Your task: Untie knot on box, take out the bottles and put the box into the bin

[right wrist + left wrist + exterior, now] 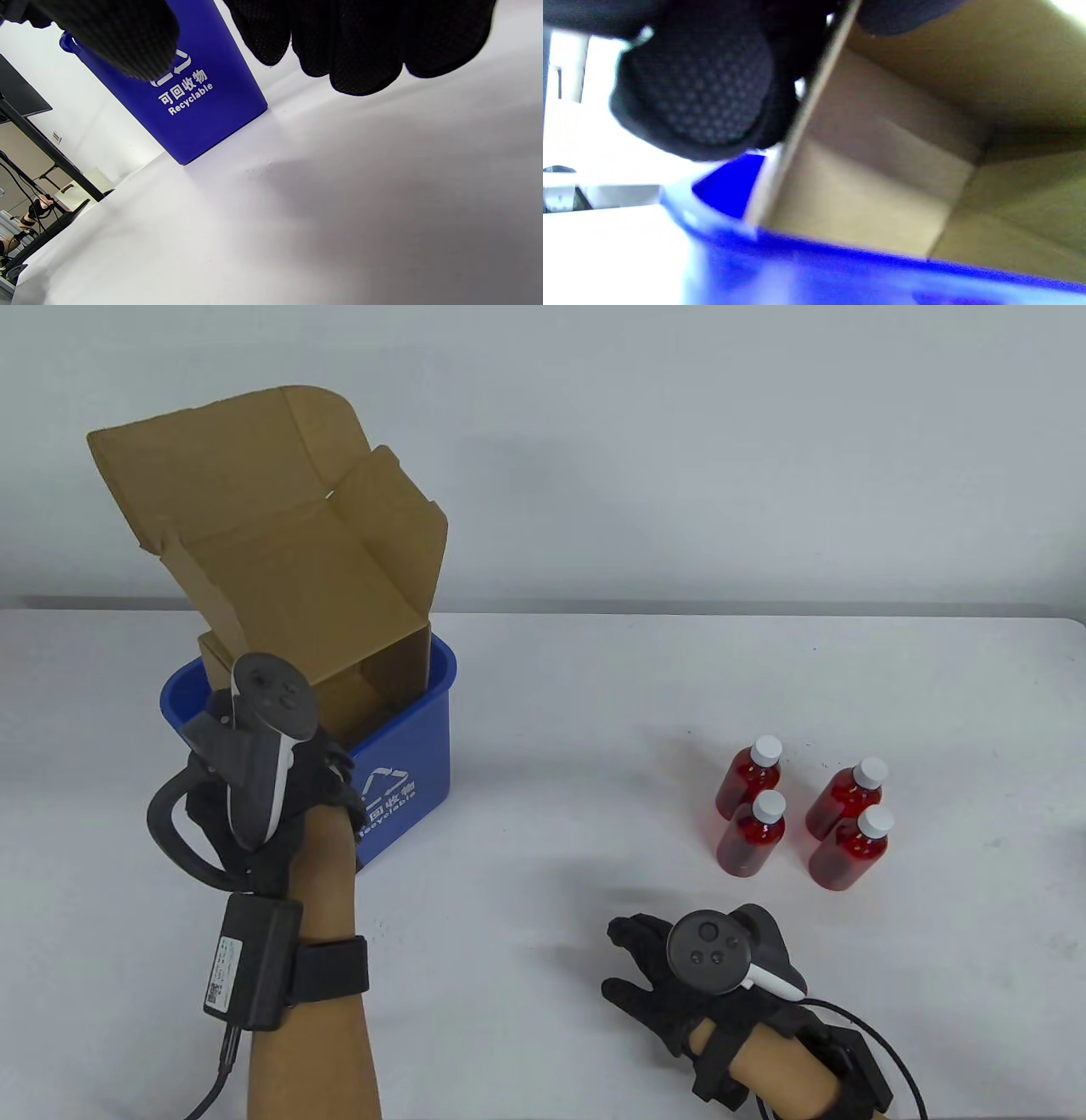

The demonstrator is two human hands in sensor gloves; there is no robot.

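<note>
The open brown cardboard box (280, 560) stands tilted in the blue recycling bin (407, 780), its flaps raised. My left hand (293, 746) is at the bin's near left side and pinches the box's wall. In the left wrist view the thumb (700, 97) lies on the wall's outside and another finger lies over its top edge, above the box's bare inside (882, 169) and the bin's rim (840, 271). My right hand (624, 959) rests on the table with relaxed fingers (360, 42) and holds nothing. Several red bottles (797, 814) with white caps stand upright at the right.
The white table (551, 831) runs back to a pale wall. The bin (199, 97), marked Recyclable, stands left of my right hand. The bottles stand in a tight group just beyond my right hand. No string or knot is in sight.
</note>
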